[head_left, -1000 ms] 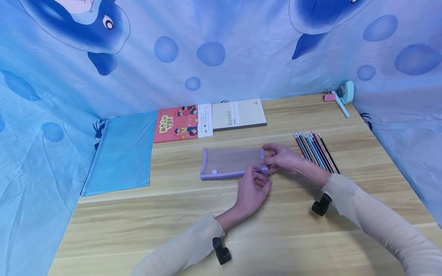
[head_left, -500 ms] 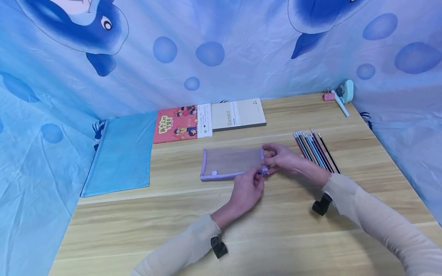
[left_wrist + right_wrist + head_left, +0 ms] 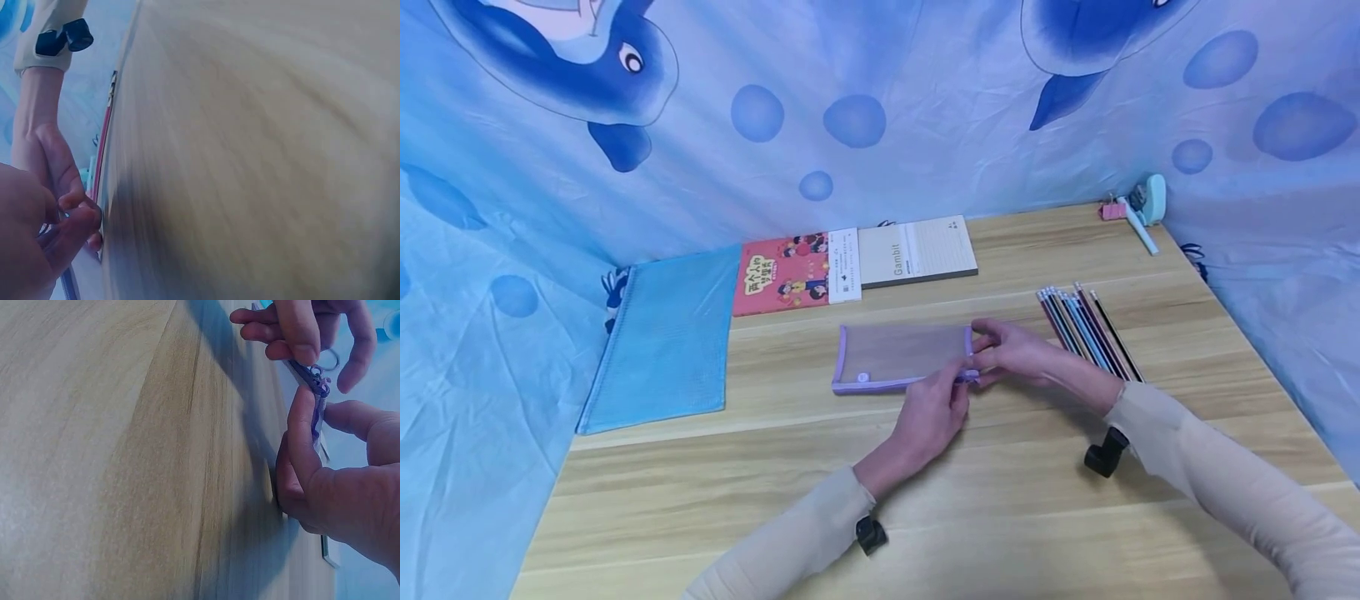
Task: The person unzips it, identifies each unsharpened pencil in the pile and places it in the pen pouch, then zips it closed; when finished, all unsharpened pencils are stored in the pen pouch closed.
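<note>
Purple-edged pouch [image 3: 902, 350] lies flat mid-table, long side toward the person; hands meet at its 4 o'clk corner. R hand [image 3: 1015, 350], at the pouch's 3 o'clk end, pinches that end btwn thumb & index, prob to steady the light, floppy fabric while the other hand works at the zip. L hand [image 3: 925, 417] comes in from 5 o'clk, fingertips at the near edge; R wrist view has its thumb & index apart around the metal ring [image 3: 338, 359] by the zip slider [image 3: 320, 382], other fingers curled. Can't tell if it's pinching anything. Working the corner from both sides looks sensible: one hand anchors, t'other is free for the small hardware. Pencils [image 3: 1086, 332] lie loosely side by side at 3 o'clk of the pouch, just past the R hand, prob there for easy reach. Blue folder [image 3: 658, 333] sits apart at 9 o'clk, red book [image 3: 786, 275] at 10, notepad [image 3: 917, 250] at 12, pink clip [image 3: 1113, 212] at 2 nr the back edge, likely parked there to leave elbow room.
</note>
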Motion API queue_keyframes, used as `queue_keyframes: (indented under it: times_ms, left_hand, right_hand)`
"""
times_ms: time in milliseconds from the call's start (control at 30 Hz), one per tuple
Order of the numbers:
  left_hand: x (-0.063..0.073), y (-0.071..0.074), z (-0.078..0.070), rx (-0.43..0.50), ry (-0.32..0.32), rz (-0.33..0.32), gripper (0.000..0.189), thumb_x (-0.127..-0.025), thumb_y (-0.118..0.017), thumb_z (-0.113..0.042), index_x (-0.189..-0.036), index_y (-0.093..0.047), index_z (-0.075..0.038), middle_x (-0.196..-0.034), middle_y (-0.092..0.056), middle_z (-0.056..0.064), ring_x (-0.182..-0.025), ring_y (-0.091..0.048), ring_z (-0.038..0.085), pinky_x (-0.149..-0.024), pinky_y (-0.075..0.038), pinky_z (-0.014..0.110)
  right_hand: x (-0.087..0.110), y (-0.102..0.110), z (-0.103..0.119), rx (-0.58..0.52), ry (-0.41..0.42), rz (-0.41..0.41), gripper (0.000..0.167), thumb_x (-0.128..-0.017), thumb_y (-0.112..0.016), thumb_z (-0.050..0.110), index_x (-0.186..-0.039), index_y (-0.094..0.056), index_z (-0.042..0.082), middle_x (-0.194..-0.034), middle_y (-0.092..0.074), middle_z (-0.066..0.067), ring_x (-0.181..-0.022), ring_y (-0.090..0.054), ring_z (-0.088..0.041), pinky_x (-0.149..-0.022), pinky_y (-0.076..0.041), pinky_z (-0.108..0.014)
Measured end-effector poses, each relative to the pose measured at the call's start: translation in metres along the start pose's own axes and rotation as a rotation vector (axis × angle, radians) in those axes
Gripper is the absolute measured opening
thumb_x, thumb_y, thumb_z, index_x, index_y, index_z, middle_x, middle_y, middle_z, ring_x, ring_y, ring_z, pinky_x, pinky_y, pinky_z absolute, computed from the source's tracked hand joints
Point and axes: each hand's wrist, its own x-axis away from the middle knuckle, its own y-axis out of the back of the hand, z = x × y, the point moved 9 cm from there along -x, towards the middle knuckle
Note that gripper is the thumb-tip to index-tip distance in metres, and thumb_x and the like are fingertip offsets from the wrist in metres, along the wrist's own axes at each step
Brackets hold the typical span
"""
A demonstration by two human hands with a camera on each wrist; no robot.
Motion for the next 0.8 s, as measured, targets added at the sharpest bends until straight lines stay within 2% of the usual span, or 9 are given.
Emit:
queue_keyframes:
  times_ms: [133,233,467,600,800]
  left_hand:
    - [0.001,0.001,0.0,-0.051,-0.004,-0.002,0.037,-0.082,-0.074,0.001,-0.116,-0.06,-0.003,-0.074,-0.064,0.007,-0.058,-0.06,0.017,-0.049,-0.048,0.022]
    - [0.001,0.002,0.0,-0.053,0.007,-0.009,0.036,-0.083,-0.075,0.0,-0.117,-0.064,-0.003,-0.074,-0.062,0.007,-0.057,-0.059,0.017,-0.048,-0.048,0.022]
    - [-0.001,0.002,0.005,-0.026,0.084,0.013,0.026,-0.084,-0.077,-0.002,-0.108,-0.067,-0.002,-0.084,-0.069,0.008,-0.068,-0.066,0.018,-0.06,-0.054,0.023]
    - [-0.001,0.0,0.008,-0.038,0.107,0.029,0.025,-0.083,-0.079,-0.004,-0.103,-0.066,-0.003,-0.086,-0.071,0.008,-0.07,-0.068,0.02,-0.062,-0.056,0.025]
    - [0.0,0.002,0.012,-0.14,0.124,0.035,0.025,-0.08,-0.083,-0.015,-0.1,-0.069,-0.008,-0.087,-0.069,0.004,-0.066,-0.066,0.018,-0.055,-0.052,0.027]
  right_hand:
    - [0.0,-0.001,0.002,0.001,0.005,0.007,0.088,-0.089,-0.063,-0.007,-0.153,-0.004,-0.012,-0.13,-0.04,-0.036,-0.093,-0.064,-0.029,-0.086,-0.056,-0.042]
    - [0.0,-0.002,0.002,-0.002,0.006,0.009,0.088,-0.088,-0.063,-0.007,-0.153,-0.004,-0.012,-0.131,-0.039,-0.036,-0.093,-0.064,-0.029,-0.086,-0.056,-0.042]
    - [0.003,-0.005,0.002,-0.011,0.016,0.007,0.093,-0.085,-0.066,-0.007,-0.155,-0.005,-0.01,-0.131,-0.04,-0.036,-0.094,-0.063,-0.03,-0.087,-0.056,-0.042]
    - [0.004,-0.006,0.002,0.034,0.029,0.004,0.092,-0.085,-0.068,-0.006,-0.156,-0.009,-0.007,-0.129,-0.043,-0.034,-0.097,-0.061,-0.031,-0.088,-0.055,-0.039]
    - [0.004,-0.002,0.001,0.112,0.049,0.008,0.093,-0.085,-0.07,0.0,-0.157,-0.012,-0.004,-0.134,-0.043,-0.033,-0.11,-0.056,-0.035,-0.092,-0.052,-0.037]
